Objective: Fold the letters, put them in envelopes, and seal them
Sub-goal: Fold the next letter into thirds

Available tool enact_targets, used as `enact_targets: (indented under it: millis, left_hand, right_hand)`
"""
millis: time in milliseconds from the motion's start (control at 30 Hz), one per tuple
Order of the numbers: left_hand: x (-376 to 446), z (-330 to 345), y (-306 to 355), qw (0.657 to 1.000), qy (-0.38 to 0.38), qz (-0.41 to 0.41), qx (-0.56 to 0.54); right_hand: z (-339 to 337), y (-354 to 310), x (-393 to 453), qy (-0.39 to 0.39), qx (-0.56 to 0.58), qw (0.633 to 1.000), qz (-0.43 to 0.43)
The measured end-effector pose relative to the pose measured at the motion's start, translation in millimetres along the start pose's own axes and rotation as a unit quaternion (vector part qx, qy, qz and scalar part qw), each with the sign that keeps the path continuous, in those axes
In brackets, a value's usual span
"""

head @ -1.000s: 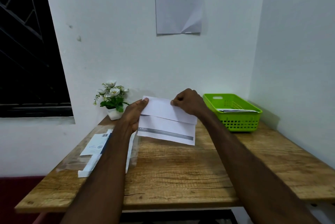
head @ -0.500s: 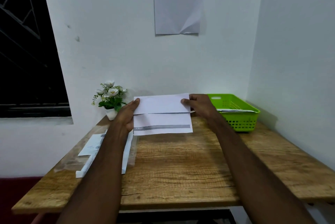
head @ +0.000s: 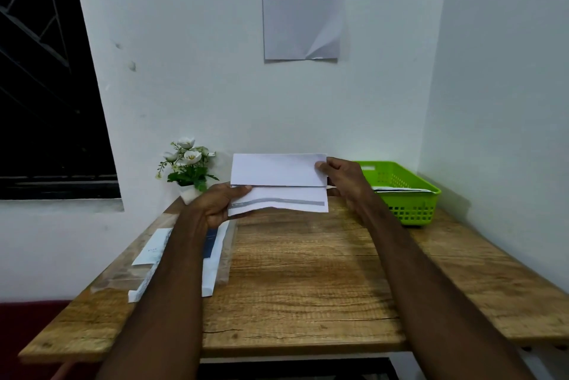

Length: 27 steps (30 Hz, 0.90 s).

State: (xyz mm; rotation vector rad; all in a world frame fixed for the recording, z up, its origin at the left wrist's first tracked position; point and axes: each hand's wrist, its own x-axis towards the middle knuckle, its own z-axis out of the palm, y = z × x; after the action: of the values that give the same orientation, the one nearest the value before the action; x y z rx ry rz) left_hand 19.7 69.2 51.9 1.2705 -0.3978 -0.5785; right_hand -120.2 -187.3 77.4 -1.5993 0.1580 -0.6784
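left hand gripping envelope w/ flap up, right hand pinching its top corner; grey strip's print unreadable.

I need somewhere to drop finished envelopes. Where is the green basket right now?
In the head view the green basket sits at the far right corner of the wooden table, against the side wall, just beyond the right hand.

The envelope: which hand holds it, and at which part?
Both hands hold the white envelope above the table. The left hand grips its lower left corner; the right hand pinches the upper right edge.
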Motion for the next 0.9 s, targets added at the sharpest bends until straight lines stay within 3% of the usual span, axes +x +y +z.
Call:
enact_targets:
  millis: [133, 400, 633, 900]
  left_hand:
    - [-3.5, 3.2, 3.9, 0.998, 0.025, 0.005, -0.049]
    - [-8.7, 6.8, 7.5, 0.998, 0.043, 0.001, -0.055]
    - [-6.3, 7.0, 3.1, 0.997, 0.061, 0.045, -0.005]
    - [-6.6, 11.4, 6.0, 0.992, 0.088, 0.039, -0.083]
  right_hand:
    - [-4.3, -6.2, -5.8, -0.062, 0.004, 0.997, -0.034]
    - [2.6, -13.5, -10.8, -0.040, -0.039, 0.991, -0.118]
    - [-0.4, -12.6, -9.5, -0.048, -0.009, 0.995, -0.082]
    - [-0.9, -8.4, -6.7, -0.092, -0.022, 0.991, -0.097]
